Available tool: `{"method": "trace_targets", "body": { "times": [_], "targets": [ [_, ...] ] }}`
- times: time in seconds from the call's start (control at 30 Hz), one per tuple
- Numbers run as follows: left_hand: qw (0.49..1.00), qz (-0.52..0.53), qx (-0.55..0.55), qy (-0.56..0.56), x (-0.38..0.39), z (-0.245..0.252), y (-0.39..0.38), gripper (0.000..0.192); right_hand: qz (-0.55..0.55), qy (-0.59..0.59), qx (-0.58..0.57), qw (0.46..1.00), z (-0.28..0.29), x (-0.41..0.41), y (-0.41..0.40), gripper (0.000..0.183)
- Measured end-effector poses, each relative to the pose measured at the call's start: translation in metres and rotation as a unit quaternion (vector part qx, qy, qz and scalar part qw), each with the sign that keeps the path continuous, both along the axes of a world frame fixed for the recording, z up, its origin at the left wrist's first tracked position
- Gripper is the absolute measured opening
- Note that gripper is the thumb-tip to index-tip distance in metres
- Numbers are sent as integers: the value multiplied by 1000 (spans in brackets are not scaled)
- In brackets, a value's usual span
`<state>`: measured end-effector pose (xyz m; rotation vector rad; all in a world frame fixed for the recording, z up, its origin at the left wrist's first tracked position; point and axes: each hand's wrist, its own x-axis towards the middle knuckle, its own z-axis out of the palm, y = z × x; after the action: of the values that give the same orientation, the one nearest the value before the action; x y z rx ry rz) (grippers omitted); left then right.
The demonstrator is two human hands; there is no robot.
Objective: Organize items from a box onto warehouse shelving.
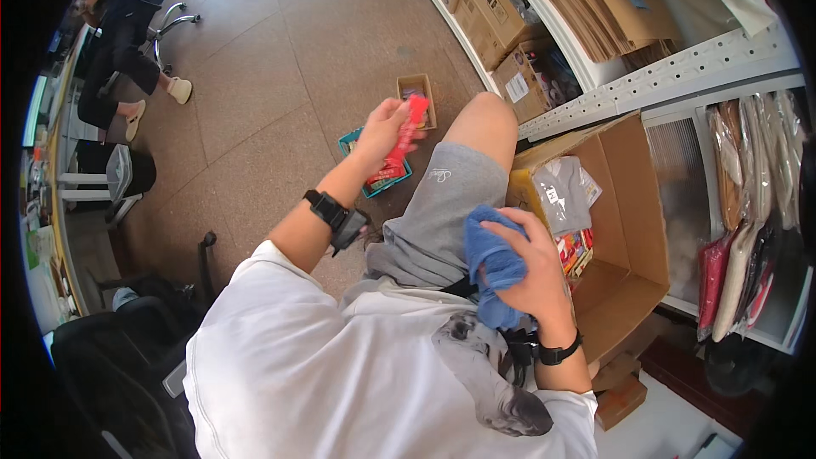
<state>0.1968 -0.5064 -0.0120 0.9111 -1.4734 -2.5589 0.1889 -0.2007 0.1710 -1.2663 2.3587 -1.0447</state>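
Note:
My left hand (384, 134) grips a red packet (410, 122) above a teal basket (377, 189) on the floor, which has more red packets in it. A small cardboard box (425, 86) with small items stands just behind that basket. Held over my lap, a folded blue cloth (494, 261) is in my right hand (532, 264). Beside my right leg a large open cardboard box (631, 217) contains a grey item in a clear bag (564, 191) and colourful packets (575, 248).
Shelves with cardboard boxes (488, 6) and flattened cardboard (574, 6) run along the right. Bagged garments (743, 172) hang at the far right. Another person (118, 44) is at the upper left, near a wheeled chair (169, 25). A black bin (134, 171) and a black chair (127, 344) are at the left.

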Motion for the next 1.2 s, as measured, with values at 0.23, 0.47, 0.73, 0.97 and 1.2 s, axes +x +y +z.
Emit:
{"method": "trace_targets", "body": {
  "times": [0.23, 0.47, 0.73, 0.97, 1.2],
  "targets": [
    [877, -228, -371, -203, 54, -215, -47, 32, -95, -19, 18, 995, 4, -4, 23, 58],
    [803, -254, -455, -288, 49, -250, -46, 54, -165, -31, 18, 986, 2, -9, 54, 56],
    [933, -117, -301, -160, 10, -182, -60, 32, -411, -273, -205, 846, -29, 21, 167, 58],
    [952, -82, -295, -11, -62, 44, 6, 15, -538, -305, -374, 691, -92, 64, 262, 60],
    [683, -249, -665, -173, -90, -58, -21, 26, -484, -442, -485, 578, -116, 82, 281, 76]
  ]
}}
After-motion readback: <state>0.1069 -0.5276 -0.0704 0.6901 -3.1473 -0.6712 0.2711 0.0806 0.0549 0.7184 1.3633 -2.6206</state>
